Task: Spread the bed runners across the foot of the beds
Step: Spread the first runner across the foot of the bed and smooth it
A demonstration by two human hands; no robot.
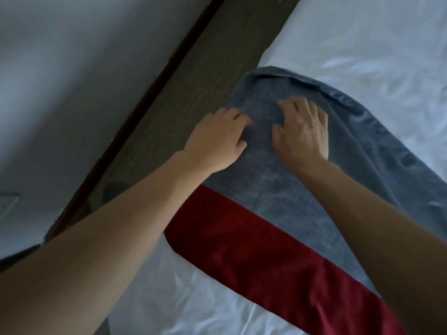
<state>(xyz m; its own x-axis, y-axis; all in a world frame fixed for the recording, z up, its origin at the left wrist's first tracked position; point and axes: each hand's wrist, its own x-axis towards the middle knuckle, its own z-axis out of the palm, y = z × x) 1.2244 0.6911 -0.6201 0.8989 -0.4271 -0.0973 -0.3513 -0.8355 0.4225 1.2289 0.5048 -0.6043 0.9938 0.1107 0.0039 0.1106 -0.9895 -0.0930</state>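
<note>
bed runner, grey-blue with a wide dark red band along one long side, lies across the white bed near its corner, its end draped over the mattress edge toward the floor. both hands are down on the grey part, close together but not touching each other. the left hand sits at the runner's edge by the side of the bed, fingers bent and pressing into the cloth; whether it actually pinches a fold i cannot tell, the picture is blurred there. the right hand lies just beside it, fingers spread and lightly curled on the fabric, bunching it a little. a raised hem ridge curves past the right hand's fingertips. both bare forearms reach in from below and hide part of the red band and the sheet. alongside the bed runs a strip of dark wood-look floor, then a dark reddish skirting board and a pale wall.
</note>
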